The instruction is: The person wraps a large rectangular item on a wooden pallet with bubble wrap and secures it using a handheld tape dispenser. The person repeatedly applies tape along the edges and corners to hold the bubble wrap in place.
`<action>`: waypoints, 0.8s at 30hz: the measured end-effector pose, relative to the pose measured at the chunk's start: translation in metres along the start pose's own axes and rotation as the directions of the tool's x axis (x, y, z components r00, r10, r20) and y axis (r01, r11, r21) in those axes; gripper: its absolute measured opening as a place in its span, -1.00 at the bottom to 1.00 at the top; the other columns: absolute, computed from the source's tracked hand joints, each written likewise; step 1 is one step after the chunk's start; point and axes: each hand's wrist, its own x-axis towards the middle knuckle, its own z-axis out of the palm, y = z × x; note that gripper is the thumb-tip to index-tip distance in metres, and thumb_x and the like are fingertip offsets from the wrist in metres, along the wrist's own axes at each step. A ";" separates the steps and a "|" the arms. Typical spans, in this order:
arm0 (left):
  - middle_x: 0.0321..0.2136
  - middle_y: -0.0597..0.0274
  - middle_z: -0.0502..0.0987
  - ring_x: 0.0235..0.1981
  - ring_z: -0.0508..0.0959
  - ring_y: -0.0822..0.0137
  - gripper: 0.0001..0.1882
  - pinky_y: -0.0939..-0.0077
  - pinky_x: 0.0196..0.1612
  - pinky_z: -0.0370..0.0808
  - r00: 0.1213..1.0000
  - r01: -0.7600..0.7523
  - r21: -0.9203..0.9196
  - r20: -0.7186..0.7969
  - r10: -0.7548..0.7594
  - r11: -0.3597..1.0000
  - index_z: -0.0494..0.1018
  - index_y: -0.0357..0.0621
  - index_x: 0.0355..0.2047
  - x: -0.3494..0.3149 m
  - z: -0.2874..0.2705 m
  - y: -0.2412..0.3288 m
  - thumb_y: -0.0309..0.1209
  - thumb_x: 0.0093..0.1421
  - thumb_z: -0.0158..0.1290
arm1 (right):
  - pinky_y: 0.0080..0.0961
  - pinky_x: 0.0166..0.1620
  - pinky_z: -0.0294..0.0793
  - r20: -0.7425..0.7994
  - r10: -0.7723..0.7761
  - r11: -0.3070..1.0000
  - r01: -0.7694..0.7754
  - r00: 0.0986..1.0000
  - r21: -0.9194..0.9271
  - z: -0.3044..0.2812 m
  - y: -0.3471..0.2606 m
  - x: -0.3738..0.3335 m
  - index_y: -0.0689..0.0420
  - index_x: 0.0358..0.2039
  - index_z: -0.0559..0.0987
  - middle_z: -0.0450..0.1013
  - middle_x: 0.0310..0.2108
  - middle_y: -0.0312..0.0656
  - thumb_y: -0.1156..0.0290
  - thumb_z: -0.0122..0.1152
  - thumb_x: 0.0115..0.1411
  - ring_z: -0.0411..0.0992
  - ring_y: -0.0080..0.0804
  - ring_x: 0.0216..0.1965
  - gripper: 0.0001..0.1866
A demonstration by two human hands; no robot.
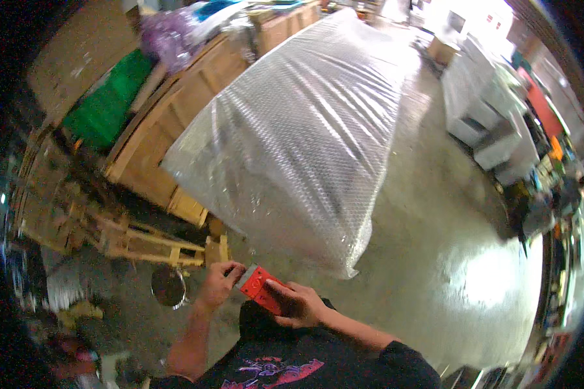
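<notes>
My right hand [300, 305] is wrapped around a red, box-shaped handheld tool [258, 286] with a grey strip along its far-left end. It is held in front of my body, tilted toward the left. My left hand [219, 284] is closed beside that grey end, thumb and fingers pinched together. Whatever is between those fingers is too small to make out. Just beyond both hands lies a large, long item wrapped in clear bubble wrap [298, 129], its near corner reaching close to the red tool.
Wooden cabinets or panels [182, 110] line the left, with a green sheet [110, 104] and purple plastic wrap [169, 39] on them. A wooden frame [156, 246] and a round container [169, 286] sit at the lower left. Pale wrapped boxes [490, 117] stand at the right.
</notes>
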 end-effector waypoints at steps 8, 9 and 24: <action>-0.53 0.07 0.62 -0.49 0.58 0.41 -0.86 0.37 -0.41 0.49 0.625 -0.686 0.057 0.557 0.548 0.725 0.60 -0.26 -0.34 0.157 0.028 0.104 -0.42 0.22 0.15 | -0.12 -0.15 0.57 -0.727 0.221 0.920 -0.386 0.650 -0.066 0.017 -0.073 -0.006 -0.19 0.42 0.15 0.51 -0.14 0.03 0.17 0.48 -0.08 0.56 0.09 -0.21 0.05; -0.53 0.05 0.61 -0.49 0.59 0.40 -0.87 0.34 -0.42 0.49 0.604 -0.714 0.085 0.577 0.550 0.695 0.59 -0.25 -0.36 0.184 0.034 0.122 -0.42 0.22 0.15 | -0.14 -0.15 0.58 -0.765 0.312 0.830 -0.554 0.564 -0.070 0.025 -0.081 -0.003 -0.13 0.40 0.20 0.53 -0.15 0.07 0.17 0.49 -0.11 0.57 0.07 -0.21 0.04; 0.43 0.05 0.03 0.44 0.05 0.04 -0.03 -0.20 0.41 -0.11 -0.008 -0.964 0.087 0.934 0.356 -0.250 -0.14 -0.03 0.46 0.224 0.083 0.090 -0.02 0.20 0.10 | -0.13 -0.06 0.56 -0.832 0.547 0.524 -0.812 0.091 0.256 0.040 -0.115 0.069 0.05 0.30 0.36 0.60 -0.28 0.13 0.07 0.33 -0.10 0.60 0.07 -0.21 -0.10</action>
